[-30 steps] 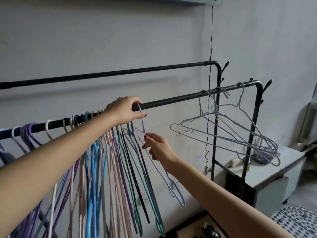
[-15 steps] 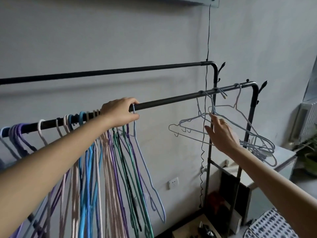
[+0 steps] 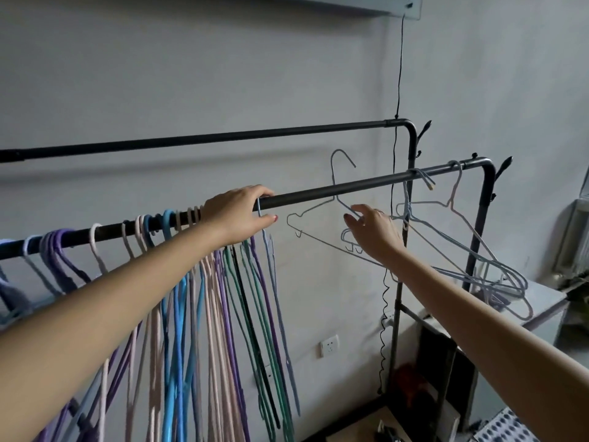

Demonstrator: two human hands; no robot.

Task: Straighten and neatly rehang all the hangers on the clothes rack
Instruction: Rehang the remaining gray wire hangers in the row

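Note:
A black clothes rack has a front rail (image 3: pixel 334 188) and a back rail (image 3: pixel 223 140). Several coloured hangers (image 3: pixel 204 314) hang packed together on the left of the front rail. My left hand (image 3: pixel 239 215) rests on the rail at the right end of that bunch, fingers around the hook of the last pale blue hanger (image 3: pixel 274 282). My right hand (image 3: pixel 373 231) grips a pale blue wire hanger (image 3: pixel 318 228) by its shoulder; its hook is lifted above the front rail. Two or three more wire hangers (image 3: pixel 462 250) hang crooked near the rail's right end.
A black cable (image 3: pixel 398 74) drops down the wall past the back rail's corner. A grey cabinet (image 3: pixel 541 301) stands behind the rack's right post (image 3: pixel 478 224). A wall socket (image 3: pixel 330 345) sits low on the wall. A patterned mat (image 3: pixel 510 429) lies at the bottom right.
My right hand let go of the hung hanger, reached right to the tangled wire hangers, took one and lifted its hook off the rail. My left hand stayed on the rail.

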